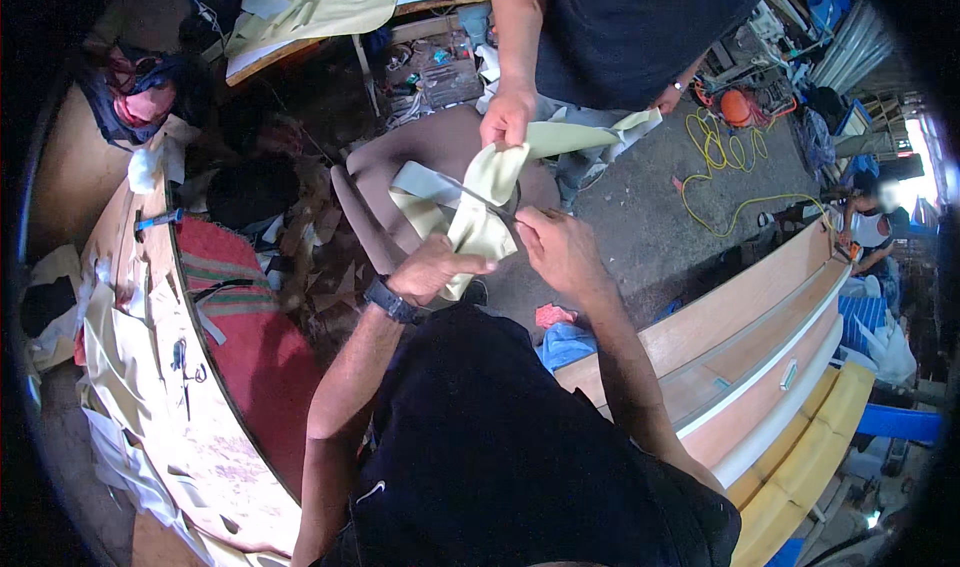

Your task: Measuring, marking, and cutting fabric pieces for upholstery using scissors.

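Note:
A cream vinyl-like strip with a white backing (482, 229) hangs in loose folds in front of me. My left hand (432, 269) is closed around its lower end, thumb on top. Close to the strip's right edge, my right hand (560, 252) has its fingers pinched; what they hold, if anything, I cannot make out. Opposite me, a co-worker's hand (508, 119) grips the upper part of the strip. Another length of the cream material (570, 139) runs right from there toward that person's other hand (668, 99).
Below the strip stands a brown padded chair (395, 172). To my left is a worktable (235, 477) with a blue-handled tool (160, 221) and cream scraps. Long wooden panels (720, 317) lie at right. A yellow cord (705, 217) coils on the floor.

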